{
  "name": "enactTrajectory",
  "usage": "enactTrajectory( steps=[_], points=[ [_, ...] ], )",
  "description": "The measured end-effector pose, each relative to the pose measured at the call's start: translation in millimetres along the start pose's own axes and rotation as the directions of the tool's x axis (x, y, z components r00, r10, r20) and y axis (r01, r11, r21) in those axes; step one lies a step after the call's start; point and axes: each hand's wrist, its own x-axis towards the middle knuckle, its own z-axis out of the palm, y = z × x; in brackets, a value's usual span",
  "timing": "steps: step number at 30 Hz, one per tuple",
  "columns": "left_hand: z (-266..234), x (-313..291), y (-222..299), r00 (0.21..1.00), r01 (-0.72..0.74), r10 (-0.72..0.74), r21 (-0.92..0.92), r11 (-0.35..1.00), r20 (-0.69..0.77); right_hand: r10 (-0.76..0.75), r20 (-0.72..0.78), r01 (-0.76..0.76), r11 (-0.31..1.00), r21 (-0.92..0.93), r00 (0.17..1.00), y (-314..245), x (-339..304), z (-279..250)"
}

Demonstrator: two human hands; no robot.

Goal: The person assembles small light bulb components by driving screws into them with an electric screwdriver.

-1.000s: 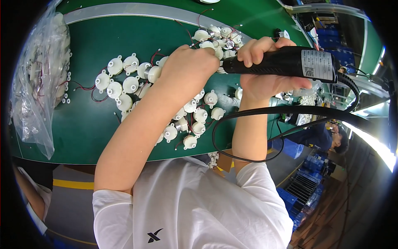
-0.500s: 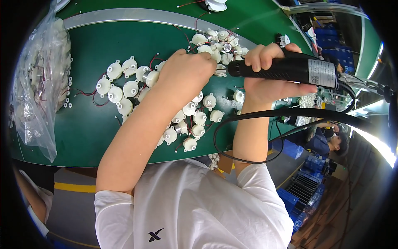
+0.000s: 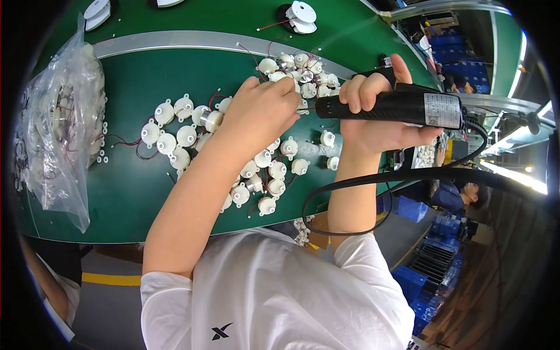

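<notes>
My right hand grips a black electric screwdriver, held level with its bit pointing left and its thumb side toward the far edge. Close to the bit, my left hand has its fingers bent and pinched on a small white round motor; most of that part is hidden by the fingers. Many like it, white round motors with mounting ears and thin red and black wires, lie around my left forearm: a group to its left, another to its right, and a heap beyond my left hand.
A clear plastic bag of white parts stands at the left of the green table, with small white rings beside it. Past a metal rail, white-and-black assemblies sit on a green surface. A black cable loops across my right forearm.
The view has tilted slightly, so the table sits lower and more of the far assemblies shows. My left fingers have shifted a little near the bit; the screwdriver is still held level.
</notes>
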Motion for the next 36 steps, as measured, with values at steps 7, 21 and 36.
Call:
enactTrajectory(
  steps=[7, 21, 36],
  points=[
    [2, -1, 1, 0.998, -0.04, 0.036, -0.069, 0.997, -0.057, -0.01, -0.033, 0.009, 0.999, -0.031, 0.999, -1, -4, 12],
    [0, 2, 5, 0.999, -0.023, 0.019, -0.073, 0.997, -0.049, 0.013, -0.056, -0.016, 0.998, -0.06, 0.998, -6, -4, 10],
    [-9, -1, 12, 0.983, -0.127, 0.099, 0.182, 0.975, 0.152, 0.001, -0.115, -0.01, 0.997, -0.074, 0.993, 5, 0, -28]
  ],
)
